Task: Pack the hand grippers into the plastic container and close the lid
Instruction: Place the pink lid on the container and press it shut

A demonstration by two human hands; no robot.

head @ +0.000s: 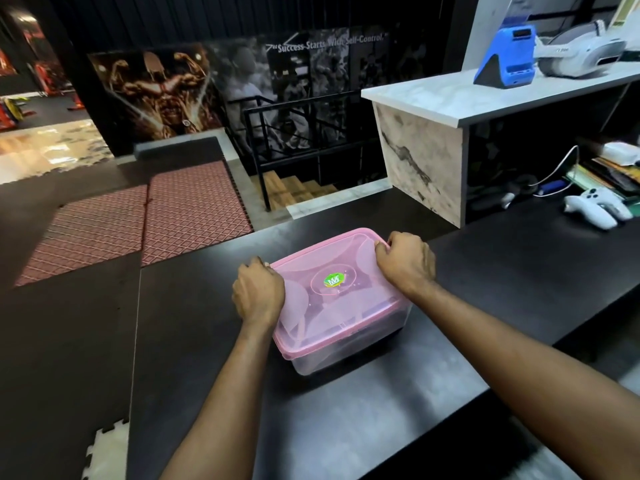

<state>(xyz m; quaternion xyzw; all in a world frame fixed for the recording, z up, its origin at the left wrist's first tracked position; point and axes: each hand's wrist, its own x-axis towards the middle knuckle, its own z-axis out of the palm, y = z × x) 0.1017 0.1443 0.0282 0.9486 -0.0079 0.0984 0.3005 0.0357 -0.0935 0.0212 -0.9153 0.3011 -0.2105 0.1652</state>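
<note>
A clear plastic container (349, 351) stands on the black counter (485, 292), covered by a translucent pink lid (332, 306) with a green sticker in its middle. Dark shapes show dimly through the lid and wall; I cannot tell them apart as hand grippers. My left hand (258, 294) is curled over the lid's left edge. My right hand (407, 259) is curled over the lid's far right corner. Both hands press on the lid's rim.
A raised marble shelf (450, 102) at the right carries a blue device (505, 57) and a white headset (581, 53). White controllers (595, 207), cables and books lie under it. A railing (294, 133) and stairs lie beyond the counter. Red mats (138, 220) cover the floor at left.
</note>
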